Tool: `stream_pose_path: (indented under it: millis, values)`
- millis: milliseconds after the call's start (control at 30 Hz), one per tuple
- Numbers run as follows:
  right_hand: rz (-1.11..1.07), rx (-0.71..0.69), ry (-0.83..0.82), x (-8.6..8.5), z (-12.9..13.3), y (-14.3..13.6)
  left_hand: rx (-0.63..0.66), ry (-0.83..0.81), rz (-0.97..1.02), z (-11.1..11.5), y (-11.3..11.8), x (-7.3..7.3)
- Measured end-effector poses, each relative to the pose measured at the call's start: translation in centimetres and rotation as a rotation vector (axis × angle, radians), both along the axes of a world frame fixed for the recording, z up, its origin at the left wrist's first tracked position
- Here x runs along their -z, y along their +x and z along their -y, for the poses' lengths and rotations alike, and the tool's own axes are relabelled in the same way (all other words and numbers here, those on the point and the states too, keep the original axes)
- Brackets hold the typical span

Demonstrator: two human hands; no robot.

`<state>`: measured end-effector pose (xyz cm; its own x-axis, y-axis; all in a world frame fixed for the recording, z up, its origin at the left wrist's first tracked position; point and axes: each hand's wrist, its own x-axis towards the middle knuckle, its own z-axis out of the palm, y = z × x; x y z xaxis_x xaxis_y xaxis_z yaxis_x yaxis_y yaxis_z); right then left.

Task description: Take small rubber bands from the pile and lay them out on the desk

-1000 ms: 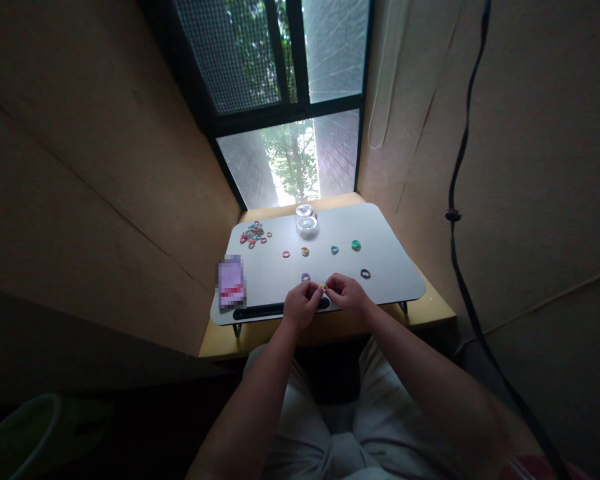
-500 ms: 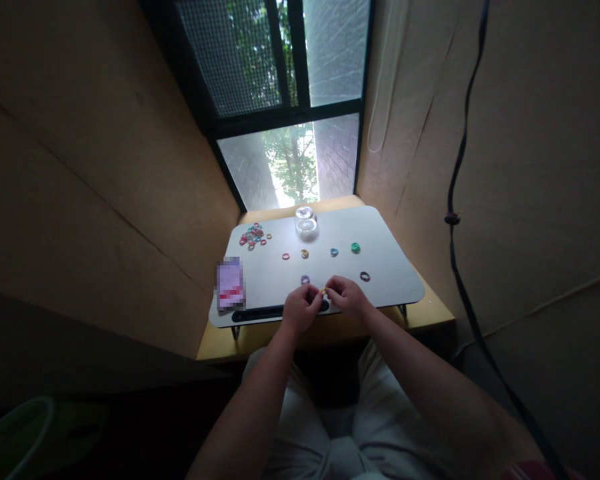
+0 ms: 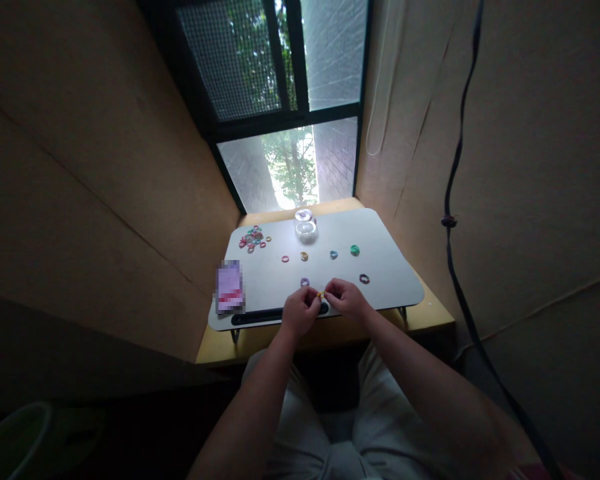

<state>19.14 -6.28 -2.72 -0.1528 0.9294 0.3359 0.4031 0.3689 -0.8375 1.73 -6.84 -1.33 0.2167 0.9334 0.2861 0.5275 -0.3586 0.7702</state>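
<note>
Between the fingertips of my left hand [image 3: 301, 311] and my right hand [image 3: 347, 298] is a small yellow band [image 3: 321, 294], pinched from both sides above the front edge of the white table [image 3: 390, 267]. Just beyond my left hand lies a purple band [image 3: 305, 282]. A dark band [image 3: 364, 279] lies to the right, past my right hand. Farther back a pink band [image 3: 285, 259], an orange-yellow one [image 3: 304, 256], a blue one [image 3: 333, 255] and a green one [image 3: 355, 250] form a loose row. A mixed heap of coloured bands [image 3: 253, 239] sits at the back left.
A clear round container [image 3: 306, 229] stands at the table's back. The purple blurred packet [image 3: 229, 287] lies at the left edge. A black slot [image 3: 257, 316] runs along the front edge. A dark cord [image 3: 461, 287] hangs at the right.
The yellow band shows a little more between my fingertips. Both hands stay almost in place, and the whole view has shifted slightly.
</note>
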Motion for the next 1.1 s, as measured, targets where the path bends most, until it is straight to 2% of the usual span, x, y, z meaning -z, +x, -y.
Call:
stream_pose_path:
  millis: [433,833,967,1100]
  values:
    - [-0.078,0.007,-0.033,-0.03,-0.12,-0.07,0.013,-0.029,0.012,0.02,-0.04,-0.13]
    - [-0.051,-0.011,-0.028,-0.16,-0.01,-0.07,0.016,-0.04,0.026,-0.03,-0.02,-0.09]
    - [-0.067,0.028,-0.012,-0.1,-0.09,-0.22,0.058,-0.045,0.011,-0.26,-0.02,0.11]
    - [-0.089,0.031,-0.013,-0.12,-0.16,-0.2,0.046,-0.053,0.025,-0.29,0.07,0.1]
